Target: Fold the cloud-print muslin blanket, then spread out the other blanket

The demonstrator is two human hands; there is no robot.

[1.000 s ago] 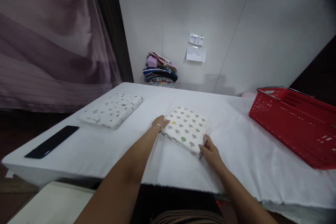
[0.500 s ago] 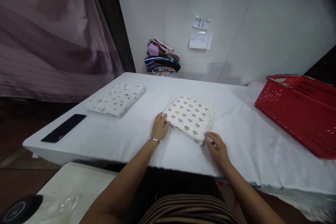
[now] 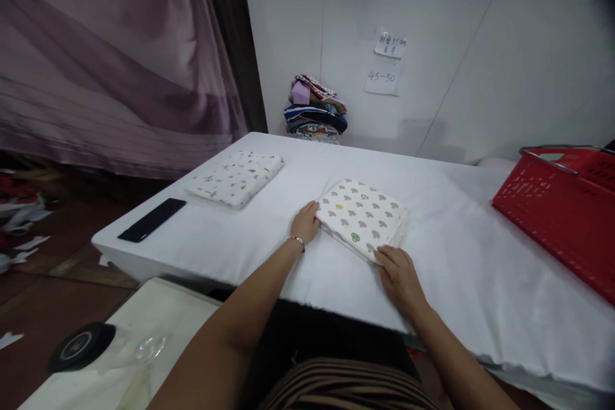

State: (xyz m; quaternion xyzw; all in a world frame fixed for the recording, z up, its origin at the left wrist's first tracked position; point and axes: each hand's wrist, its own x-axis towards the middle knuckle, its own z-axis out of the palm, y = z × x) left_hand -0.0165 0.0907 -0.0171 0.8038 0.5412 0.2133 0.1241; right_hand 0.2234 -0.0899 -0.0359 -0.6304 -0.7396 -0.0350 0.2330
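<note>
A folded white cloth (image 3: 362, 214) with grey mushroom shapes and a few coloured ones lies on the white-covered table in front of me. My left hand (image 3: 306, 220) holds its left corner, with the fingertips partly hidden at the edge. At the near right corner, my right hand (image 3: 396, 271) grips the cloth, fingers over the top; the thumb is mostly out of sight. Farther left lies a second folded white cloth (image 3: 237, 178) with small scattered prints, touched by neither hand.
A dark flat slab like a phone (image 3: 152, 220) lies at the table's left end. On the right stands a red plastic basket (image 3: 557, 218). Folded fabrics (image 3: 316, 109) are stacked beyond the far edge. A white surface at lower left bears a round black object (image 3: 82, 346).
My right hand's fingers have moved from beside the near corner onto the cloth's top. The left hand has closed in on the left corner. The view has turned slightly left.
</note>
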